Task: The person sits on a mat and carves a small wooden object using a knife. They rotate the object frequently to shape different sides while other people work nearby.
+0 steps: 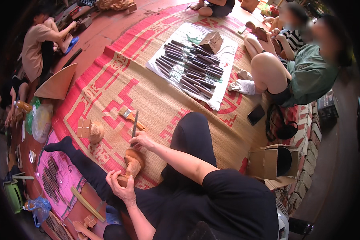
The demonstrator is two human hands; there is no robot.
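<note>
My left hand point(121, 188) is closed around the block-like base of a reddish-brown wooden carving point(134, 162) with a rounded, curved top. In my right hand point(142, 140), just above the carving, is a dark, narrow file-like tool point(135, 121); its tip points away from me. Beyond it lies a flat paintbrush point(130, 116) with an orange handle, partly behind the tool. Another wooden carving point(96, 132) with a square base sits on the mat to the left. My fingers hide part of the held carving's base.
A patterned red and straw mat point(148, 86) covers the floor. Ahead, a white sheet point(222, 86) holds many dark-handled tools point(196, 68) and a wooden block point(212, 41). More tools lie on a pink cloth point(70, 182). A phone point(256, 115) and cardboard box point(263, 164) are right; people sit around.
</note>
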